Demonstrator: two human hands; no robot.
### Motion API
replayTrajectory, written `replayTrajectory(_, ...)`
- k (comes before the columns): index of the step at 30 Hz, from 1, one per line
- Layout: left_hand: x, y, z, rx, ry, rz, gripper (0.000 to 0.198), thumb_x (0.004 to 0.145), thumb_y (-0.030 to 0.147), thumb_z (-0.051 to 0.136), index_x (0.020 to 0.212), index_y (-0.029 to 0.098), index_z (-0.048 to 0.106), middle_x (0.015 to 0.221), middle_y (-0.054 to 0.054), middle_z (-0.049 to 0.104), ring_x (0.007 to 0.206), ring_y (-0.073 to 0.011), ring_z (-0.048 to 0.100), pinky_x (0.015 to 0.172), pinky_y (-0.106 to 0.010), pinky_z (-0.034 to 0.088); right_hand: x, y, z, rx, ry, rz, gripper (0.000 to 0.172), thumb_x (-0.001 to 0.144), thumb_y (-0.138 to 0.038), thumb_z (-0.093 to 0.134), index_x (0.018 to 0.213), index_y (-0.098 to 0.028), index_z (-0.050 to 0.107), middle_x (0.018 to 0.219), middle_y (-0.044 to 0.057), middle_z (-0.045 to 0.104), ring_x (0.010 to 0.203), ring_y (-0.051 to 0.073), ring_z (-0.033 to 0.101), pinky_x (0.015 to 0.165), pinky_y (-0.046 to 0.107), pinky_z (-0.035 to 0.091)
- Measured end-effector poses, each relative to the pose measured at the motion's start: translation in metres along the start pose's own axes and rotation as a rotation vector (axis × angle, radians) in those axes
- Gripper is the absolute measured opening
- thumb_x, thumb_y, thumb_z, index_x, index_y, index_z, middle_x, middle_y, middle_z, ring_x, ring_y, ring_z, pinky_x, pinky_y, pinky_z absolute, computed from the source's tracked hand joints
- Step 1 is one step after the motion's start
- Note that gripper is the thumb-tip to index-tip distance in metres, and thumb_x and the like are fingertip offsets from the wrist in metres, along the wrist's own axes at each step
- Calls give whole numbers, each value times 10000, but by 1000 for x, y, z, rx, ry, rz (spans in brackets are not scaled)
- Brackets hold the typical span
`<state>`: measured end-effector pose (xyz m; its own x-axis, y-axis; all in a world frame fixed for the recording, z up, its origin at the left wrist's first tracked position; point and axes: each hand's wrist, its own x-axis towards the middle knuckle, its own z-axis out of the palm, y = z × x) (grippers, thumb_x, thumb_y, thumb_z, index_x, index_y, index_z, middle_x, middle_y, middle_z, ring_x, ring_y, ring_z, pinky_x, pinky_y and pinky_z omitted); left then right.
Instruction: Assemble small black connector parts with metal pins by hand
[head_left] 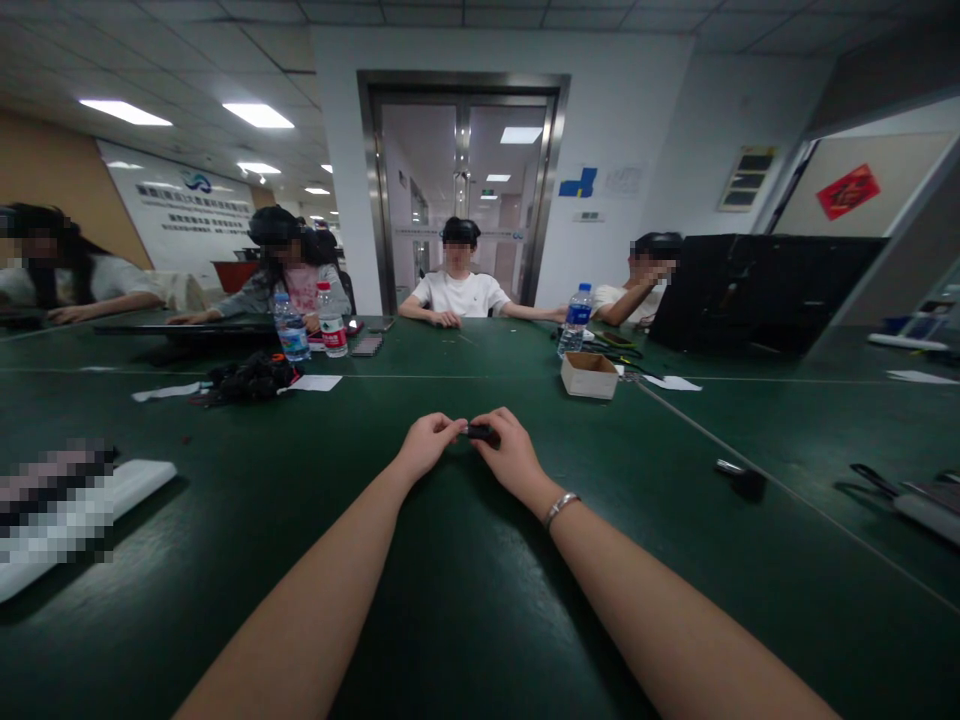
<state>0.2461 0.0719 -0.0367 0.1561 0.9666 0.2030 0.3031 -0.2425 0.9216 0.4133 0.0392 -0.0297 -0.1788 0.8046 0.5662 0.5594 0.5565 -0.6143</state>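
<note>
While the right hand [512, 452] held the small black object [480, 432] and the left hand [426, 446] pinched its end, it appeared light, stiff, best gripped mid-body.

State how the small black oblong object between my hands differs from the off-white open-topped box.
The small oblong object is black, while the open-topped box is off-white. The object is smaller than the box. The left hand and right hand hold the object; the box stands untouched on the green table.
</note>
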Motion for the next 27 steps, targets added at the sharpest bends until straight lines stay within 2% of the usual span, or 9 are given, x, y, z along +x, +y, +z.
replayTrajectory(4, -2, 3, -1, 131, 11, 6, 484, 730, 640, 517, 626, 170, 563, 565, 13, 545, 551, -134, 485, 561, -259, 340, -1, -1, 0, 1, -6, -37, 206, 759, -89, 577, 926, -202, 617, 924, 24, 531, 767, 131, 524, 700, 277, 471)
replayTrajectory(9, -4, 3, 0, 176, 15, 25, 517, 790, 631, 420, 597, 175, 565, 542, 13, 514, 539, -138, 469, 551, -261, 317, -1, -3, 1, -10, -22, -75, 218, 769, -86, 559, 938, -211, 618, 925, 26, 534, 761, 131, 518, 699, 274, 463)
replayTrajectory(13, -4, 3, 1, 201, 21, 29, 529, 792, 642, 399, 570, 181, 532, 512, 25, 467, 521, -136, 431, 534, -258, 288, -1, -3, 1, -11, -17, -97, 219, 768, -90, 569, 941, -211, 626, 913, 22, 542, 774, 132, 521, 708, 272, 457)
replayTrajectory(18, -7, 6, 1, 192, 21, 66, 513, 798, 635, 407, 586, 186, 534, 550, 24, 486, 561, -140, 454, 564, -257, 306, 0, 0, 1, 0, -27, -60, 217, 771, -104, 589, 951, -217, 632, 910, 18, 546, 768, 131, 529, 708, 274, 459)
replayTrajectory(23, -9, 8, 1, 245, 22, 31, 534, 818, 625, 374, 537, 190, 506, 516, 24, 461, 522, -141, 429, 537, -268, 271, -1, -2, 1, -29, -55, -59, 203, 776, -111, 597, 950, -210, 630, 899, 18, 550, 762, 131, 529, 717, 276, 461)
replayTrajectory(27, -7, 8, 1, 237, 27, -21, 534, 839, 579, 344, 527, 190, 534, 516, 2, 502, 518, -155, 448, 538, -277, 276, -3, -8, -1, -64, -77, -114, 215, 797, -112, 572, 977, -220, 618, 962, 26, 555, 826, 140, 543, 755, 283, 464)
